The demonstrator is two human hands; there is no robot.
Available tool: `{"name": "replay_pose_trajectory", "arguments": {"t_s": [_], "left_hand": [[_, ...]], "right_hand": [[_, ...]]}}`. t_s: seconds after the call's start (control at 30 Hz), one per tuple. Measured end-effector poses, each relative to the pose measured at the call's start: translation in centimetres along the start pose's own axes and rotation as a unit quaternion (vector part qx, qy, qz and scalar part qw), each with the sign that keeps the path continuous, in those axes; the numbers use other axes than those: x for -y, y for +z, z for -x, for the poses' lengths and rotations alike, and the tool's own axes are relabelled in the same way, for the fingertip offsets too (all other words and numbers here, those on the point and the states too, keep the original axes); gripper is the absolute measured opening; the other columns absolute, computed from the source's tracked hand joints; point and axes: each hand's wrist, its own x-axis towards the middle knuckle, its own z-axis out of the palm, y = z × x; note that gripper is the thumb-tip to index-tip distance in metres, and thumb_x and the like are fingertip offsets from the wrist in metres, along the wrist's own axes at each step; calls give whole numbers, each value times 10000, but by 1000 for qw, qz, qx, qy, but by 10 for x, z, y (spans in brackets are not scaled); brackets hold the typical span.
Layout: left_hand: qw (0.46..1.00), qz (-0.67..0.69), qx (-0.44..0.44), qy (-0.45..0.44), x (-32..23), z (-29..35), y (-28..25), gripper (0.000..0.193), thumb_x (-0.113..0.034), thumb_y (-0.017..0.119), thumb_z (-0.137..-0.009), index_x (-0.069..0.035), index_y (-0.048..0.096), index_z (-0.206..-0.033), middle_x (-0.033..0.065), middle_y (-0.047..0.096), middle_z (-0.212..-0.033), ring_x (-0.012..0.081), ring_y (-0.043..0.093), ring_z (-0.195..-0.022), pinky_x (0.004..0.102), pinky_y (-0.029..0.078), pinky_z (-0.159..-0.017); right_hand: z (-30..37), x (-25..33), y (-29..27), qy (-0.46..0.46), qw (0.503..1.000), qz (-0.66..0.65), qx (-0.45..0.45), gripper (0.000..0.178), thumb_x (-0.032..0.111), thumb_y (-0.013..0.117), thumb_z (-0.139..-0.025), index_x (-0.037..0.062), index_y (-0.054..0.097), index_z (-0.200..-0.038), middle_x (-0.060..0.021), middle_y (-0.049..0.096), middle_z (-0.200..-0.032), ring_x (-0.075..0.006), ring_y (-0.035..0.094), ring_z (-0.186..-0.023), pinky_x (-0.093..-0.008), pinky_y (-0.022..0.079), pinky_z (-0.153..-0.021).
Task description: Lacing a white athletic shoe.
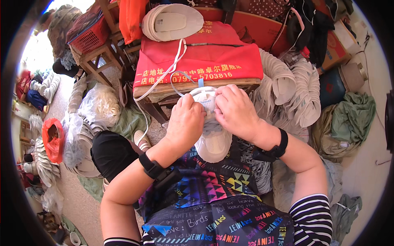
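Note:
A white sneaker upper (213, 146) is held above my lap, its toe pointing down toward me and grey lacing across its middle. My left hand (185, 121) is closed on its left side near the opening. On the opposite side my right hand (234, 108) has its fingers bent and pressed against the tongue area. The fingertips partly hide what they grip. Just beyond the shoe, a small blue tab (201, 82) stands at the stool's edge. From the stool top a white lace (158, 83) trails down on the left.
Straight ahead is a wooden stool with a red cloth (197, 53), bearing nested white shoe pieces (182, 24). More stacked uppers (305, 92) lie to the right, beside green sacking (353, 117). Bagged pieces (100, 104) and a red bag (52, 140) are at left.

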Motion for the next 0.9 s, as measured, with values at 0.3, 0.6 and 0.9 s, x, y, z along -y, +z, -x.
{"name": "replay_pose_trajectory", "arguments": {"t_s": [0.3,0.6,0.9], "left_hand": [[998,-23,44,-34,-4,5,-15,80,-107,655,-778,-55,631,-834,122,512,-949,310,543,-939,419,452,-775],[982,127,6,-141,-10,8,5,74,-73,628,-808,-2,626,-831,173,532,-920,366,570,-871,462,473,-754],[968,187,-67,-151,19,44,-14,146,-43,677,-815,-27,623,-950,85,514,-856,151,536,-683,258,443,-605]], "right_hand": [[6,8,-7,-50,998,28,22,186,92,686,-717,11,574,-842,-134,553,-1121,-312,514,-1082,-406,425,-923],[6,-7,5,14,992,-111,55,169,121,690,-735,4,605,-822,-196,521,-1224,-354,461,-1173,-436,387,-987],[3,-2,-20,-19,996,-62,-55,103,51,622,-737,21,529,-769,-132,560,-1135,-327,498,-1076,-431,387,-938]]}}
